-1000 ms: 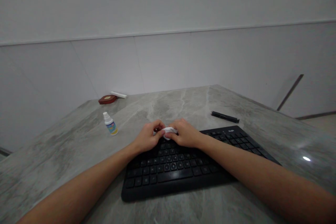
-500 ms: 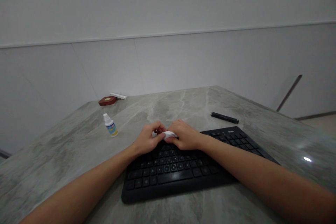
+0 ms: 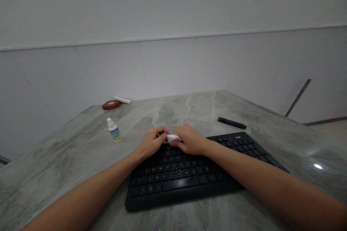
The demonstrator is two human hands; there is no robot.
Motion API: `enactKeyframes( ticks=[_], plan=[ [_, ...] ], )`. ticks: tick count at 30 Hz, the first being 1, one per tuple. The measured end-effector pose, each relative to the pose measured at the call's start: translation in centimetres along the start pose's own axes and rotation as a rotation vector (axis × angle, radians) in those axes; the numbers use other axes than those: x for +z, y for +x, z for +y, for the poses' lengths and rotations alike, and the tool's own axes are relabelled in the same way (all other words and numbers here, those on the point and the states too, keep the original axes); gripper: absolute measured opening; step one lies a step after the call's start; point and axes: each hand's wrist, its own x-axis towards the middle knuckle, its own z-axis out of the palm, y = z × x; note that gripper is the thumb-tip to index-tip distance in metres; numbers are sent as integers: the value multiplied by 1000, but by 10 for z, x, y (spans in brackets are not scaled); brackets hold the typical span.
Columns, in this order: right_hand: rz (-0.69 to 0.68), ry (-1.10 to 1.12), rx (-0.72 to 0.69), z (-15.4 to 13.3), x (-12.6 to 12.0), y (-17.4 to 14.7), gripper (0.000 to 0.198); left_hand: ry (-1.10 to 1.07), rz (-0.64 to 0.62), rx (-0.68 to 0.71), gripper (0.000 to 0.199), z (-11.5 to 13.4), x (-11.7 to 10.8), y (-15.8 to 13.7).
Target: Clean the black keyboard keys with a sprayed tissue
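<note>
Between my two hands is a small white object with a rounded, smooth-looking outline; its kind I cannot make out, as fingers cover both ends. My right hand is closed round its right side, with the thumb along the near edge. The fingers and thumb of my left hand pinch its left end, and a thin white bit shows inside that grip. Both hands are over the far edge of a black keyboard, which lies slightly turned on the table, its right part crossed by my right forearm.
A small white spray-type bottle with a blue and yellow label stands to the left on the grey marbled table. Behind it are a reddish-brown case and a white strip. A black pen lies beyond the keyboard, before the white wall.
My left hand has shifted slightly left, and its fingertips now sit farther along the white object's left end. More of the white object shows. My right hand has barely moved.
</note>
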Motion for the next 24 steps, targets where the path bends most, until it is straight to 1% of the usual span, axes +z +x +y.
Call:
enactKeyframes(
  ticks=[4,6,10,15,20,24],
  plan=[
    [-13,9,-72,1,-1,0,16,8,-21,-15,20,-2,1,1],
    [-9,9,-63,2,-1,0,19,13,-30,-23,20,-2,2,1],
    [2,-21,3,2,0,2,25,19,-41,-31,20,-2,2,1],
    [-2,45,-73,6,2,2,22,23,-70,-12,16,0,1,-1],
    [27,84,33,7,4,2,23,41,-70,-3,16,3,0,-1],
    [14,136,45,5,2,2,18,57,-68,-1,15,4,1,-1]
  ],
)
